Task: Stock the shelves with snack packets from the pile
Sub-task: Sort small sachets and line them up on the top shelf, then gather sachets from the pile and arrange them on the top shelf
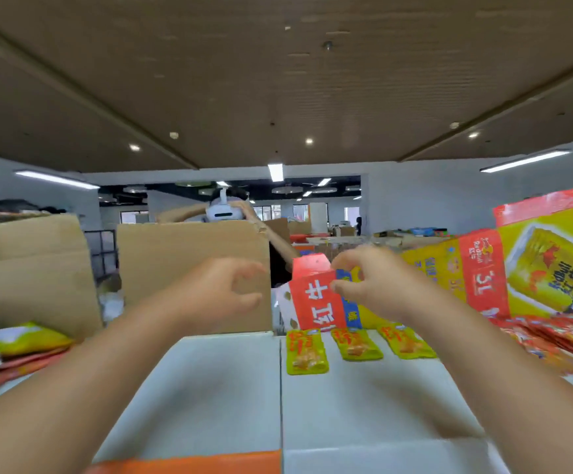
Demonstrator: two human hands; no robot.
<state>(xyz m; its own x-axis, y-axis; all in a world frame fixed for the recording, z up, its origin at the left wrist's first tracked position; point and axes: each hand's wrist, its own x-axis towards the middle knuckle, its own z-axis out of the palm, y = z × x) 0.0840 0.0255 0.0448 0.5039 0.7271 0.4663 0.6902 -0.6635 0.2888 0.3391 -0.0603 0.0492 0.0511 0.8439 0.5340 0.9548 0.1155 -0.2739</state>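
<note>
Snack packets (307,352): three yellow-green ones lie flat in a row at the far edge of the white counter (363,398), just in front of the red carton (316,302).
Pile (551,340): red packets heaped at the right end of the counter, near the row; another heap (28,340) sits at the left.
Left hand (220,292): raised above the counter, fingers loosely curled, holding nothing.
Right hand (370,282): raised before the red carton, thumb and forefinger drawn close; whether they pinch anything I cannot tell through the blur.
Step in hand: a reach for the next packet, I'd judge. Best take one from the pile by its edge, lay it flat, and line it up beside the row without nudging its neighbours.
</note>
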